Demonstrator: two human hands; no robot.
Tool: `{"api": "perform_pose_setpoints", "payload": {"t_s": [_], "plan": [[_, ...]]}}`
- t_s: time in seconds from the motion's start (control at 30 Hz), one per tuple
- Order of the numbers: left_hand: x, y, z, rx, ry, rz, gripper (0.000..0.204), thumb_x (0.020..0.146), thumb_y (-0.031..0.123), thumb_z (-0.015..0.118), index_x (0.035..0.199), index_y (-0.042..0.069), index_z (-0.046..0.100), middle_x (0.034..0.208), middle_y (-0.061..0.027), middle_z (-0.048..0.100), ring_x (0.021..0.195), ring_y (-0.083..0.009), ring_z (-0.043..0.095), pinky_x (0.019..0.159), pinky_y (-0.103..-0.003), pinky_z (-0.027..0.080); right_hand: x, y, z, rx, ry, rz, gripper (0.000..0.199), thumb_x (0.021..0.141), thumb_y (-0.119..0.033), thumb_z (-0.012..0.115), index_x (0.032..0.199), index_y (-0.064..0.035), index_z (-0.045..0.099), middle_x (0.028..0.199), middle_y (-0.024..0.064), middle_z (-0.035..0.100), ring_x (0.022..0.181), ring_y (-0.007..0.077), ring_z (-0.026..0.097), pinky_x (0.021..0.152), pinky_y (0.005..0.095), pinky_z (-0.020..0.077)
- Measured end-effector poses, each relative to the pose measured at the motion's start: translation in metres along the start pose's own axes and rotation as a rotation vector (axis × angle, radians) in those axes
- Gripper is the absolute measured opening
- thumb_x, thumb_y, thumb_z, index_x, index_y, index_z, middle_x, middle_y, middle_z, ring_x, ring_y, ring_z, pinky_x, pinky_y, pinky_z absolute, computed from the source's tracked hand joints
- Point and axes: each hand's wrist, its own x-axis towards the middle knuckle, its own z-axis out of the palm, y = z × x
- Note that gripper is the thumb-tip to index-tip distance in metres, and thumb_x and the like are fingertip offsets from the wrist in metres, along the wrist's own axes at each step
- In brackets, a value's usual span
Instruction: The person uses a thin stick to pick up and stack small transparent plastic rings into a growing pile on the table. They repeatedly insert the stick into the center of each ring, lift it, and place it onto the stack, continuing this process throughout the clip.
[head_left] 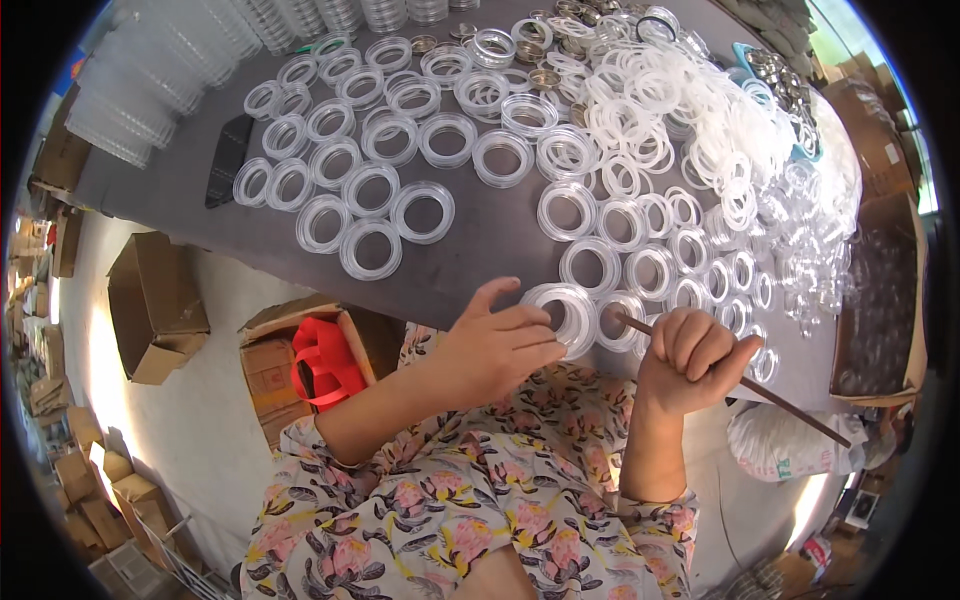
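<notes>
My left hand [495, 345] is at the table's near edge, fingers spread. Its fingertips lie beside or against a clear plastic ring [577, 328], which seems to be stacked on others; contact is hard to make out. In my right hand [690, 362] a thin brown stick [790, 406] is gripped in a fist. One tip of the stick rests over another clear ring [619, 345], and its other end slants down to the right. More clear round rings [423, 212] stand in loose rows on the grey tabletop [460, 265].
A heap of thin white rings [650, 110] covers the back right, with clear discs [800, 220] beside it. Tall clear stacks [150, 70] line the back left. A blue tray [815, 140] holds metal parts. An open carton [880, 370] stands right; cartons [155, 310] sit on the floor.
</notes>
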Motion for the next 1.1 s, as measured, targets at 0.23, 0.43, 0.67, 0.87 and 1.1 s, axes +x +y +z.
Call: {"api": "perform_pose_setpoints", "payload": {"t_s": [0.23, 0.43, 0.67, 0.87, 1.1], "plan": [[0.003, -0.013, 0.001, -0.062, 0.057, 0.030, 0.041, 0.061, 0.019, 0.070, 0.099, 0.015, 0.056, 0.102, -0.0017, 0.051, 0.100, -0.0183, 0.048, 0.092, -0.041, 0.030, -0.005, 0.003, 0.010, 0.025, -0.048, 0.159, 0.059, 0.093, -0.039, 0.016, 0.041, -0.0121, 0.023, 0.039, -0.0018, 0.023, 0.036, 0.0112, 0.018, 0.036, 0.0233, 0.0158], [0.011, -0.010, 0.027, -0.592, 0.268, -0.364, 0.073, 0.055, 0.021, 0.078, 0.116, 0.004, 0.042, 0.112, -0.0113, 0.045, 0.105, -0.0239, 0.046, 0.091, -0.036, 0.033, -0.016, 0.022, 0.016, 0.062, 0.063, 0.464, 0.059, 0.093, -0.038, 0.018, 0.041, -0.0119, 0.024, 0.039, -0.0006, 0.023, 0.036, 0.0107, 0.017, 0.035, 0.0239, 0.0152], [0.010, -0.013, 0.038, -0.742, 0.218, -0.398, 0.073, 0.055, 0.015, 0.077, 0.117, 0.001, 0.040, 0.111, -0.0110, 0.046, 0.104, -0.0206, 0.046, 0.088, -0.030, 0.036, 0.003, 0.055, 0.018, -0.091, -0.015, 0.217, 0.057, 0.093, -0.036, 0.020, 0.042, -0.0110, 0.024, 0.039, 0.0002, 0.024, 0.036, 0.0121, 0.020, 0.037, 0.0260, 0.0188], [0.006, -0.012, 0.045, -0.774, 0.259, -0.435, 0.073, 0.055, 0.014, 0.077, 0.117, 0.002, 0.040, 0.110, -0.0106, 0.046, 0.103, -0.0201, 0.047, 0.087, -0.030, 0.036, -0.003, 0.016, 0.007, -0.296, -0.173, 0.314, 0.048, 0.094, -0.026, 0.027, 0.048, -0.0102, 0.028, 0.038, -0.0002, 0.028, 0.034, 0.0112, 0.026, 0.037, 0.0250, 0.0221], [0.004, -0.013, 0.044, -0.707, 0.293, -0.429, 0.075, 0.055, 0.025, 0.076, 0.116, 0.002, 0.041, 0.112, -0.0144, 0.047, 0.104, -0.0289, 0.046, 0.090, -0.039, 0.034, -0.003, 0.055, 0.036, -0.108, -0.026, 0.356, 0.058, 0.093, -0.035, 0.022, 0.040, -0.0117, 0.026, 0.038, -0.0005, 0.025, 0.034, 0.0118, 0.022, 0.036, 0.0261, 0.0196]]}}
